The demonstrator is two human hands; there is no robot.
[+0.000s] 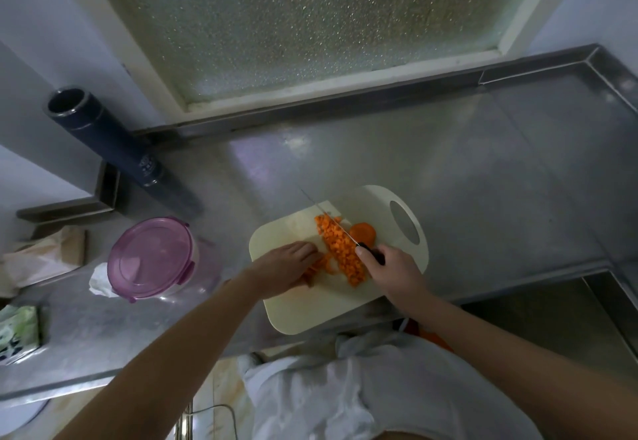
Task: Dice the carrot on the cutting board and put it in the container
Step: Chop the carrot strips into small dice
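"Most of the carrot (341, 253) sits diced on the cutting board (310, 312), the container (152, 256) left of it lidded — what's risky?"

"The left hand (290, 267), fingers pressed together on strips, lies near the knife (340, 226) the right hand (383, 267) grips — one slip cuts."

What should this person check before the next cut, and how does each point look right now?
1. Grip of the right hand on the knife: ok.
2. Fingertips of the left hand apart from the blade: ok.
3. The carrot strips held down under that hand: ok.
4. The cutting board wholly on the counter: cannot tell.
5. The container lid off: not ok, it is on.
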